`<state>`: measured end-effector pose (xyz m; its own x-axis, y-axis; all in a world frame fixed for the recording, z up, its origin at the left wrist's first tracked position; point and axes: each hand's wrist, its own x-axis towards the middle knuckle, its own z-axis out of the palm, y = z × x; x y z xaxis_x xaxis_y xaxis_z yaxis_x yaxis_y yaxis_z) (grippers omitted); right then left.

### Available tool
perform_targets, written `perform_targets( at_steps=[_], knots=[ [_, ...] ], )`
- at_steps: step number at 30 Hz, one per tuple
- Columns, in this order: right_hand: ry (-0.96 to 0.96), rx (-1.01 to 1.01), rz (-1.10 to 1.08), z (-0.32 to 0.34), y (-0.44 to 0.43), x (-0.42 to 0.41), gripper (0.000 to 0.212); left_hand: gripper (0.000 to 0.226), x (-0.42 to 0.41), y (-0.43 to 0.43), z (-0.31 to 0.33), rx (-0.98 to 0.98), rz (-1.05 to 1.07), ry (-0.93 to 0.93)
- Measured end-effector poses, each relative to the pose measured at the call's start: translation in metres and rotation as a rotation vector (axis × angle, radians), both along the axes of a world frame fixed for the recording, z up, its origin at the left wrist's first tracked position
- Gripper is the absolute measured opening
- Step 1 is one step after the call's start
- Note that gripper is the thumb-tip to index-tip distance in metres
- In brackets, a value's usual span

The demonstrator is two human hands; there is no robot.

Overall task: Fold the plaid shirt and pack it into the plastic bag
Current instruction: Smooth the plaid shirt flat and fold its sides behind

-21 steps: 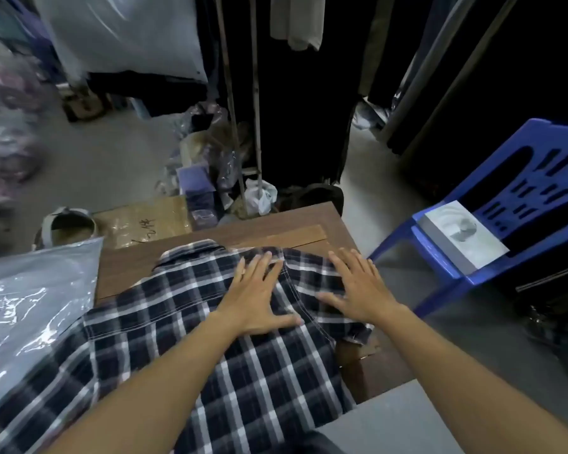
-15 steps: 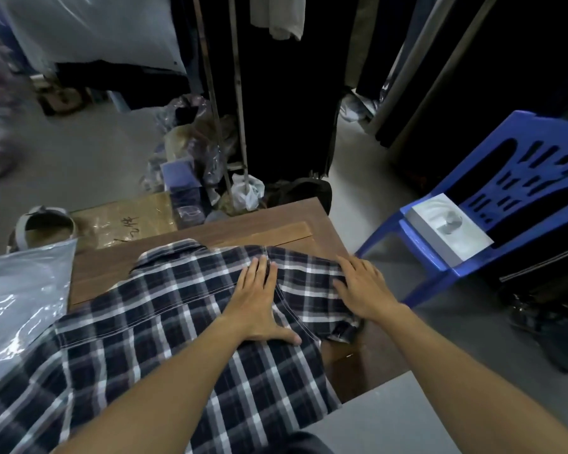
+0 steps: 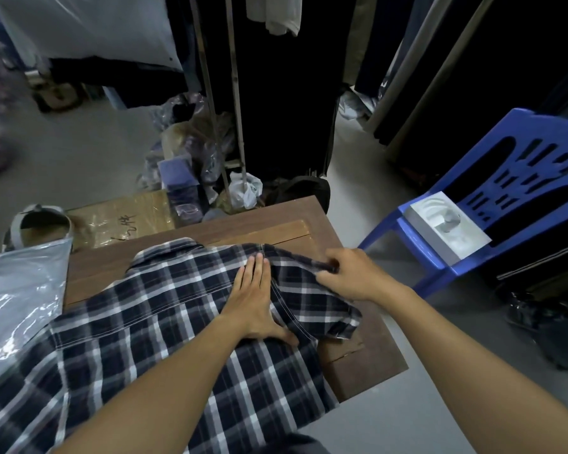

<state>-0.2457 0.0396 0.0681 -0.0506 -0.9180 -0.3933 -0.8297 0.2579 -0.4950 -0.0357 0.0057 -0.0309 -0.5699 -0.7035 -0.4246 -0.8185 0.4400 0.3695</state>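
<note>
A navy-and-white plaid shirt lies spread face down on a small brown wooden table, collar toward the far edge. My left hand presses flat on the shirt near its right shoulder seam, fingers together. My right hand pinches the edge of the right short sleeve and holds it lifted off the table. A clear plastic bag lies at the left, partly over the table's left side.
A blue plastic chair with a white box on its seat stands to the right. Behind the table are a cardboard sheet, bags, a tape roll and dark hanging clothes on metal poles.
My right hand went from lying flat on the right sleeve to pinching its edge and lifting it. My left hand stayed pressed on the shirt. The camera moved slightly.
</note>
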Motion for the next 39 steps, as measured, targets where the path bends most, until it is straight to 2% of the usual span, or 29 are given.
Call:
perform_targets(
  at_steps=[3, 5, 6, 8, 9, 10, 12, 14, 15, 16, 18, 19, 21, 22, 24, 26, 28, 30, 33, 39],
  knots=[
    [-0.130, 0.043, 0.124, 0.029, -0.002, 0.030, 0.013, 0.173, 0.002, -0.003, 0.002, 0.027, -0.003, 0.070],
    [-0.208, 0.057, 0.167, 0.035, -0.002, 0.051, 0.010, 0.159, 0.010, -0.010, 0.007, 0.103, 0.068, 0.244],
    [-0.241, 0.062, 0.184, 0.034, -0.003, 0.060, 0.010, 0.137, 0.017, -0.016, 0.007, 0.108, 0.114, 0.373],
    [-0.290, 0.091, 0.229, 0.023, -0.003, 0.077, 0.009, 0.052, 0.031, -0.024, 0.008, 0.095, 0.329, 0.583],
    [-0.307, 0.114, 0.259, 0.015, -0.003, 0.086, 0.010, 0.020, 0.039, -0.028, 0.010, 0.103, 0.498, 0.643],
    [-0.317, 0.144, 0.289, 0.007, -0.003, 0.094, 0.011, 0.013, 0.044, -0.032, 0.017, 0.185, 0.686, 0.709],
    [-0.328, 0.223, 0.353, -0.008, 0.002, 0.113, 0.017, 0.019, 0.053, -0.037, 0.026, 0.533, 1.002, 0.808],
    [-0.278, 0.293, 0.452, -0.019, 0.006, 0.126, 0.035, 0.039, 0.060, -0.039, 0.029, 0.744, 1.020, 0.751],
    [-0.261, 0.311, 0.477, -0.024, 0.007, 0.129, 0.043, 0.044, 0.063, -0.038, 0.027, 0.739, 0.965, 0.673],
    [-0.262, 0.293, 0.469, -0.028, 0.007, 0.130, 0.046, 0.043, 0.064, -0.036, 0.026, 0.679, 0.912, 0.608],
    [-0.244, 0.122, 0.385, -0.035, 0.006, 0.127, 0.047, 0.040, 0.063, -0.032, 0.019, 0.513, 0.844, 0.560],
    [-0.164, -0.009, 0.382, -0.039, 0.005, 0.121, 0.052, 0.041, 0.062, -0.030, 0.015, 0.433, 0.811, 0.546],
    [0.120, -0.174, 0.506, -0.050, 0.004, 0.113, 0.079, 0.039, 0.058, -0.026, 0.015, 0.237, 0.739, 0.496],
    [0.227, -0.178, 0.570, -0.056, 0.006, 0.109, 0.097, 0.039, 0.056, -0.024, 0.016, 0.132, 0.675, 0.459],
    [0.324, -0.135, 0.641, -0.070, 0.010, 0.105, 0.126, 0.040, 0.057, -0.020, 0.015, -0.096, 0.486, 0.349],
    [0.377, -0.120, 0.671, -0.084, 0.015, 0.103, 0.139, 0.047, 0.061, -0.014, 0.012, -0.272, 0.269, 0.225],
    [0.405, -0.122, 0.682, -0.093, 0.020, 0.101, 0.140, 0.058, 0.070, -0.010, 0.001, -0.328, 0.086, 0.087],
    [0.410, -0.137, 0.683, -0.099, 0.022, 0.099, 0.137, 0.069, 0.080, -0.006, -0.013, -0.338, 0.003, -0.015],
    [0.427, -0.170, 0.697, -0.102, 0.023, 0.098, 0.133, 0.077, 0.084, -0.005, -0.027, -0.381, -0.007, -0.040],
    [0.360, -0.224, 0.639, -0.093, 0.002, 0.096, 0.116, 0.070, 0.085, -0.004, -0.033, -0.390, -0.001, -0.052]
  ],
)
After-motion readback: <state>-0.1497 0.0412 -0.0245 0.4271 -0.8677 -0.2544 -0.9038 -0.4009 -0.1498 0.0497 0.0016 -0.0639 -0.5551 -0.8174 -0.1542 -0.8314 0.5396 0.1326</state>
